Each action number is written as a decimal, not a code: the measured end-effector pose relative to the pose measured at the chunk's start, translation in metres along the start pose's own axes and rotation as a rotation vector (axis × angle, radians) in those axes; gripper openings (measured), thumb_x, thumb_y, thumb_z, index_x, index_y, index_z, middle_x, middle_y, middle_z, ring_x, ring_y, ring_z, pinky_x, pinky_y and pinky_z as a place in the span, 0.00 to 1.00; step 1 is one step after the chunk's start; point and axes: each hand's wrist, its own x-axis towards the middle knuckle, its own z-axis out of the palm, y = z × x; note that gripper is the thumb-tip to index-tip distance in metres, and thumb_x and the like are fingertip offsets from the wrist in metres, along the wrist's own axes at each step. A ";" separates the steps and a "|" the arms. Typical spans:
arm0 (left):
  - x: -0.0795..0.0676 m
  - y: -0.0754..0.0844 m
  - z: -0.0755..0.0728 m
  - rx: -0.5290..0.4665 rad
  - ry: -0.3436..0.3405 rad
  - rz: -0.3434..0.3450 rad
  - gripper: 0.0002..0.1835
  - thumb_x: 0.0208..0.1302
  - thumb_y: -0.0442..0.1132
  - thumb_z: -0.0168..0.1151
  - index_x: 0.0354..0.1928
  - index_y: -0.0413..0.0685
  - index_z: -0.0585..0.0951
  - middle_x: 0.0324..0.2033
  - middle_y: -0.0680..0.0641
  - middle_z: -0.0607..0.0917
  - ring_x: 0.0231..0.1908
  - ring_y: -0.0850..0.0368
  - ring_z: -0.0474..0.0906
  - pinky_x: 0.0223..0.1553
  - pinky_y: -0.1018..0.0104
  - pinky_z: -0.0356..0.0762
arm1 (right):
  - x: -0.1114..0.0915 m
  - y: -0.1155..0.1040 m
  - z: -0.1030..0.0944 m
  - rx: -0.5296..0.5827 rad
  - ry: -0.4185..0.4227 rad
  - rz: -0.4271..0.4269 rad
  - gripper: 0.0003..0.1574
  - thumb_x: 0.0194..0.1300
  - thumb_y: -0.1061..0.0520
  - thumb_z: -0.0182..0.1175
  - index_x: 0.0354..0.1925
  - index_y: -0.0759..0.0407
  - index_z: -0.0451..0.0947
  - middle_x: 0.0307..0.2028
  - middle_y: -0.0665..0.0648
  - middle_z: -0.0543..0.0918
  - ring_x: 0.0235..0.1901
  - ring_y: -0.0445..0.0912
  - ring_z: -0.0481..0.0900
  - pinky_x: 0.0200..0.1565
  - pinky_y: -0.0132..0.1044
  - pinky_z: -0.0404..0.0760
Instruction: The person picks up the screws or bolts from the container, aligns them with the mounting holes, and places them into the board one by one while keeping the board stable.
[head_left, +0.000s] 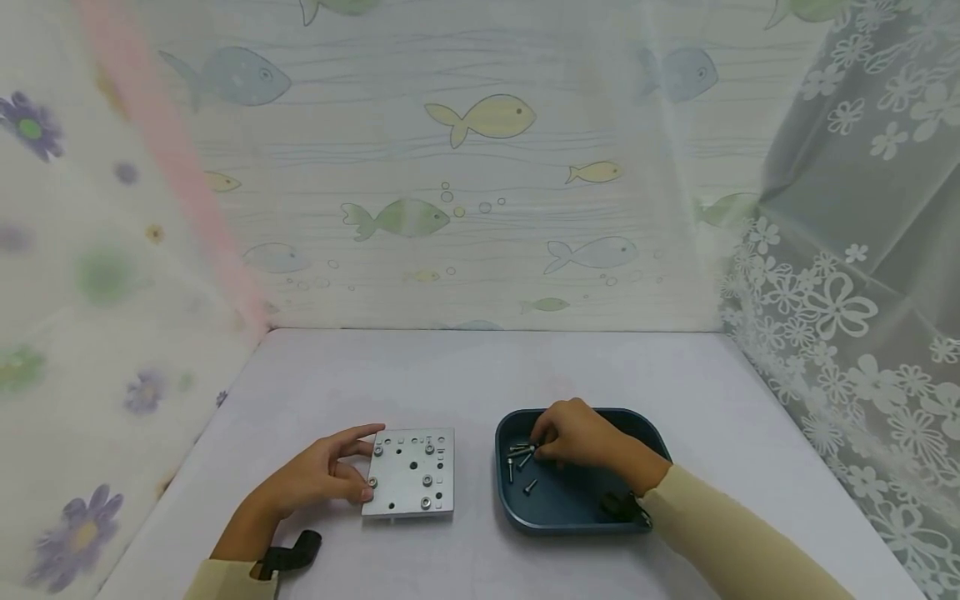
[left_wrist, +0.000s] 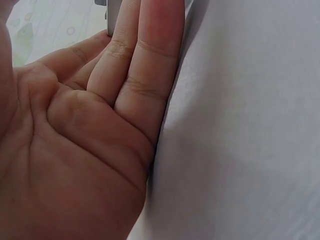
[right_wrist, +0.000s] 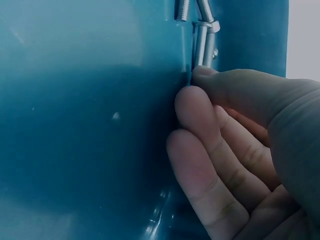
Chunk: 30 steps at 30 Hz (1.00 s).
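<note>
A square silver metal plate (head_left: 405,492) with holes lies on the table, and several socket-head screws (head_left: 427,481) stand in it. My left hand (head_left: 318,475) holds the plate by its left edge, thumb at the near left corner and a finger reaching to the far one. In the left wrist view the palm (left_wrist: 75,150) shows, with only a sliver of the plate (left_wrist: 114,17) beyond the fingers. Inside a dark blue tray (head_left: 510,508), my right hand (head_left: 581,435) has curled fingers and pinches the end of a metal screw (right_wrist: 201,47) between thumb and fingertip.
More loose screws (head_left: 529,487) lie in the left part of the tray. A dark object (head_left: 618,505), partly hidden by the right wrist, is at the tray's near right. A black strap (head_left: 292,554) circles the left wrist. Patterned curtains (head_left: 480,250) hang behind and beside the white table (head_left: 360,367).
</note>
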 end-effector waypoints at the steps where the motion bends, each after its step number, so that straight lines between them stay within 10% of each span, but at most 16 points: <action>1: 0.000 0.000 0.000 -0.005 -0.004 0.001 0.54 0.53 0.37 0.80 0.81 0.55 0.60 0.66 0.35 0.76 0.44 0.41 0.90 0.48 0.58 0.81 | 0.000 -0.001 0.000 -0.003 0.005 -0.003 0.07 0.63 0.60 0.72 0.41 0.55 0.89 0.28 0.45 0.89 0.22 0.40 0.85 0.28 0.34 0.82; 30: 0.002 -0.004 0.000 -0.014 -0.011 0.022 0.56 0.52 0.36 0.81 0.81 0.54 0.59 0.65 0.36 0.78 0.44 0.40 0.89 0.48 0.59 0.82 | -0.005 -0.006 -0.006 -0.029 0.016 -0.005 0.04 0.68 0.59 0.67 0.40 0.55 0.89 0.31 0.45 0.90 0.27 0.37 0.85 0.33 0.34 0.84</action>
